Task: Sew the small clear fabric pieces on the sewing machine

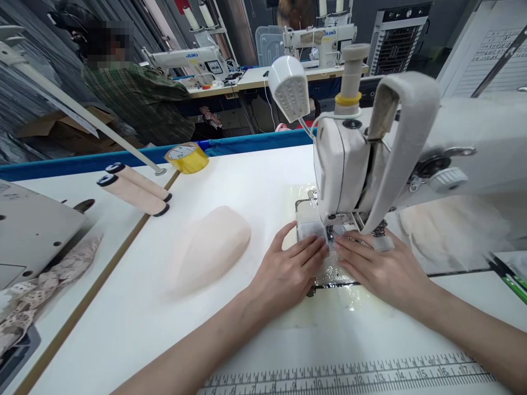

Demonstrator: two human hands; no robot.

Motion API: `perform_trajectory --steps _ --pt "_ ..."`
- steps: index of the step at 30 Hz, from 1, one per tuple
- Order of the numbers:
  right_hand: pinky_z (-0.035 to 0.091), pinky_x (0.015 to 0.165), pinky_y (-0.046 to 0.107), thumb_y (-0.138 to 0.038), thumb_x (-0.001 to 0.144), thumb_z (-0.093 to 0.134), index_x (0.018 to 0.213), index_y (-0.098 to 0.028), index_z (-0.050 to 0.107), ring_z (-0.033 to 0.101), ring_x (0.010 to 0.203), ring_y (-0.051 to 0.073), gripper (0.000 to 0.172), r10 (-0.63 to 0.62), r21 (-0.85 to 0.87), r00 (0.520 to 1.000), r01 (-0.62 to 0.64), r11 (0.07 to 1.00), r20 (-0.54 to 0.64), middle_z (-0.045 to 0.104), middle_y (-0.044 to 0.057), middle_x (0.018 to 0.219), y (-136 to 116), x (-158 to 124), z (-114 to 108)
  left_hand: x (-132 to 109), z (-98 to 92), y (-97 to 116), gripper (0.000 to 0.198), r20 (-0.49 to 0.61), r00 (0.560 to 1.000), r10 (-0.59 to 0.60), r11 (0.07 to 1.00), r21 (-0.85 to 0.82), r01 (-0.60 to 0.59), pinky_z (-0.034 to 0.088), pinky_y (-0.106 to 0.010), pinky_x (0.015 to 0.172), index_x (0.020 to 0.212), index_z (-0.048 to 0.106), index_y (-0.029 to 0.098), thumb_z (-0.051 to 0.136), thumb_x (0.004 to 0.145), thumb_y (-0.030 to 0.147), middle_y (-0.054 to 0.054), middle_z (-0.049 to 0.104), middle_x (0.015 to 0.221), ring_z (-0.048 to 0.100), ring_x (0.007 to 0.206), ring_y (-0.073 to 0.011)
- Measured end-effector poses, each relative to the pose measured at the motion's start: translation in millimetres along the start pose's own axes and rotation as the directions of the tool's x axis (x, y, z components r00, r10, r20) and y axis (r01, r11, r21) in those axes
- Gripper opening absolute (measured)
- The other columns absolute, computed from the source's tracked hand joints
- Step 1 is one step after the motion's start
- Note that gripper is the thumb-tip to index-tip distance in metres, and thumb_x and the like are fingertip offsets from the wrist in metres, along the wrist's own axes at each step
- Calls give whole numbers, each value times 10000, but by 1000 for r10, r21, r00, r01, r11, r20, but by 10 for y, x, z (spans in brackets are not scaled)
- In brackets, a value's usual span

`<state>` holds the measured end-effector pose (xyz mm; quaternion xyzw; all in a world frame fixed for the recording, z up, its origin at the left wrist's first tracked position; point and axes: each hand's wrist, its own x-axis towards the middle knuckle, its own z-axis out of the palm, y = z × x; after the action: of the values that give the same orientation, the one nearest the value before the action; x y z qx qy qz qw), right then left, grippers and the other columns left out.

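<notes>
"What's closest to the person?"

"A ruler [358, 378], along the front of the white table [123, 318]. Both forearms reach in over that edge."

"And the hands?"

"The left hand [288, 269] lies palm down just left of the needle, fingers stretched out flat, clasping nothing. The right hand [389, 269] faces it from the other side, its fingers straight too, but machine parts cover some of it, so I can't tell if it's pinching anything."

"What's under them?"

"A small sheer whitish piece [312, 229], right at the presser foot, fingertips from both sides resting on it. Its outline is hard to make out."

"That's the white sewing machine [341, 164] looming over it?"

"Yes, with a small lamp [290, 90] at its head. To the left, well apart from the hands, sits a pale moulded cup [222, 247]. Farther left there's some lace [66, 274]."

"And past the cup?"

"Two pinkish spools [132, 195] lying side by side, then a roll of yellow tape [189, 160] by the blue far edge."

"Who's that beyond?"

"Someone in a checked shirt [135, 104], seated by another sewing machine [197, 60]. An air cooler [395, 41] stands at the back, toward the right."
</notes>
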<state>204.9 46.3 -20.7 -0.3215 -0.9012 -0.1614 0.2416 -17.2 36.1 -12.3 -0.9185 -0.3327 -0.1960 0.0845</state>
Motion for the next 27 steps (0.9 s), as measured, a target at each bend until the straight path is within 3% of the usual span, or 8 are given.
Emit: perform_trajectory --steps 7,15,27 --pt "386 978 404 -228 983 453 1122 -103 663 628 911 208 281 15 -30 1000 -15 999 13 715 84 900 14 -8 21 29 5 -22 318 8 1000 -15 1000 -3 15 166 -515 1161 1181 592 148 460 892 137 -71 632 1205 568 1159 -190" --pt "351 997 404 -241 991 434 1102 -127 672 615 919 208 285 14 -65 1000 -13 998 16 662 48 1125 36 8 32 73 0 -44 317 15 999 -31 1000 3 31 151 -529 1161 1178 595 150 433 906 137 -75 643 1185 575 1151 -190" --pt "328 1008 416 -268 1005 404 1145 -107 650 612 910 211 326 36 -79 998 -31 996 51 652 53 1147 22 1 38 49 53 -59 329 9 1000 -16 999 29 15 208 -486 1152 1207 573 121 435 913 165 -86 625 1215 559 1172 -188"
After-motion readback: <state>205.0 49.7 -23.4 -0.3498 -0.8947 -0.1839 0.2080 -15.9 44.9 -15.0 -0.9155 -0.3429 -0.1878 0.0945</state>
